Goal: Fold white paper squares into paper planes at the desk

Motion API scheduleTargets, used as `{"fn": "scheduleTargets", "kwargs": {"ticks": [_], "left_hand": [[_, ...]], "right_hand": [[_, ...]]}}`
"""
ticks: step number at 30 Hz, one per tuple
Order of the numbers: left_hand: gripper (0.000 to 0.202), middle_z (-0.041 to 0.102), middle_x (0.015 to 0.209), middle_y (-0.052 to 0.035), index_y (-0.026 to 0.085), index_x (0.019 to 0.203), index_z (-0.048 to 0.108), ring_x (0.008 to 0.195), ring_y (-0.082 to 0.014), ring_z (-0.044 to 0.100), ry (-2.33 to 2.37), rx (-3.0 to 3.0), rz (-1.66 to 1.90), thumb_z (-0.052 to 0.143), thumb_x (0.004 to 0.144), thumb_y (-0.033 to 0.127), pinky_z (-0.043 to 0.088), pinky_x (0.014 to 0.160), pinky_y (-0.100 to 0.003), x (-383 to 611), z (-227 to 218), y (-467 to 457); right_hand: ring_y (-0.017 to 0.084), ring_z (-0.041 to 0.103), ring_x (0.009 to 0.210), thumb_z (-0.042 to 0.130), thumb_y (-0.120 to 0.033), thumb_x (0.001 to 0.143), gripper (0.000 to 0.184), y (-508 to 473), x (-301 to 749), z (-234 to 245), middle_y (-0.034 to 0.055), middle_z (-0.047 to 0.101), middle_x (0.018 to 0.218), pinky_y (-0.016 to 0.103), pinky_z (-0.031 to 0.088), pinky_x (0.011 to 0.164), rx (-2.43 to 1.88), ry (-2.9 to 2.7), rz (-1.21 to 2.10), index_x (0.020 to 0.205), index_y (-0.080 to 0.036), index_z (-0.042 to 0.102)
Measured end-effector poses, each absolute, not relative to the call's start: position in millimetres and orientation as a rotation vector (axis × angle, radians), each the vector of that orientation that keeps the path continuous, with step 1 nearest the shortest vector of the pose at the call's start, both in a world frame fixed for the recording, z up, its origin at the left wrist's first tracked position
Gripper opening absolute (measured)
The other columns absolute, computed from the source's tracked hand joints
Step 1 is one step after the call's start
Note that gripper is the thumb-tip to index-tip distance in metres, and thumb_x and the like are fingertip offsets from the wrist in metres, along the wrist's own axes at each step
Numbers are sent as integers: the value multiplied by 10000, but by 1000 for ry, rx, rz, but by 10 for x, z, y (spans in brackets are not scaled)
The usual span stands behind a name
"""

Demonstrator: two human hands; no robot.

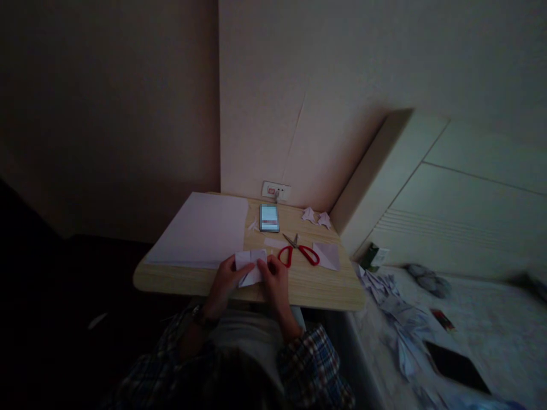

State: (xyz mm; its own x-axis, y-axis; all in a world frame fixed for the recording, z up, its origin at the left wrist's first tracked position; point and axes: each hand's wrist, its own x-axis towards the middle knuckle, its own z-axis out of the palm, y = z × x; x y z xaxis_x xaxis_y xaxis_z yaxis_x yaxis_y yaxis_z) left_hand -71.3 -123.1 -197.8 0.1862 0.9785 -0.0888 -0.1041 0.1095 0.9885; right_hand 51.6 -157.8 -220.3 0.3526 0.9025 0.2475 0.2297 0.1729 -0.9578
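Both hands hold a small folded piece of white paper (pixel 250 259) over the front edge of the table. My left hand (pixel 226 279) pinches its left side, thumb lying across the front. On the paper's right side my right hand (pixel 276 279) is closed, with the thumb pressed near the upper fold. Just beyond my right hand lie red-handled scissors (pixel 294 246), blades apart and pointing away. A square of paper (pixel 327 255) rests to the right of the scissors. Large white sheets (pixel 200 230) cover the left part of the table.
A lit phone (pixel 269 218) lies at the back of the wooden table (pixel 333 293), below a wall socket (pixel 276 191). Two folded paper figures (pixel 316 217) stand at the back right. On the bed at right are crumpled papers (pixel 397 310) and a dark tablet-like slab (pixel 457 366).
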Motion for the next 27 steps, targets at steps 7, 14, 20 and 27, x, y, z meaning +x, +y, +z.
{"fn": "scheduleTargets", "kwargs": {"ticks": [7, 14, 20, 27], "left_hand": [[382, 708, 724, -32, 122, 795, 644, 685, -193, 628, 994, 1116, 1091, 786, 521, 348, 493, 661, -300, -720, -1983, -1246], [376, 671, 726, -4, 148, 799, 600, 681, -172, 612, 928, 1106, 1058, 785, 531, 336, 492, 628, -272, -742, -1984, -1258], [372, 619, 643, 37, 166, 780, 580, 627, -158, 591, 938, 1160, 1022, 780, 508, 322, 472, 587, -253, -748, -1968, -1263], [357, 653, 706, 10, 159, 804, 606, 681, -178, 611, 932, 1225, 964, 767, 506, 273, 479, 607, -261, -770, -1987, -1250]], "right_hand": [[121, 404, 585, 492, -431, 831, 329, -1590, 496, -2205, -34, 448, 590, 245, 315, 533, -1359, -1138, 649, 609, -188, 488], [113, 404, 572, 543, -413, 792, 277, -1578, 523, -2241, -40, 453, 595, 232, 331, 526, -1315, -1077, 679, 635, -192, 484], [129, 451, 595, 519, -415, 797, 257, -1586, 499, -2186, -19, 518, 629, 239, 367, 532, -1321, -1066, 691, 667, -193, 526], [116, 416, 573, 546, -387, 770, 254, -1586, 497, -2188, -45, 460, 578, 237, 335, 528, -1348, -1051, 663, 616, -196, 483]]}}
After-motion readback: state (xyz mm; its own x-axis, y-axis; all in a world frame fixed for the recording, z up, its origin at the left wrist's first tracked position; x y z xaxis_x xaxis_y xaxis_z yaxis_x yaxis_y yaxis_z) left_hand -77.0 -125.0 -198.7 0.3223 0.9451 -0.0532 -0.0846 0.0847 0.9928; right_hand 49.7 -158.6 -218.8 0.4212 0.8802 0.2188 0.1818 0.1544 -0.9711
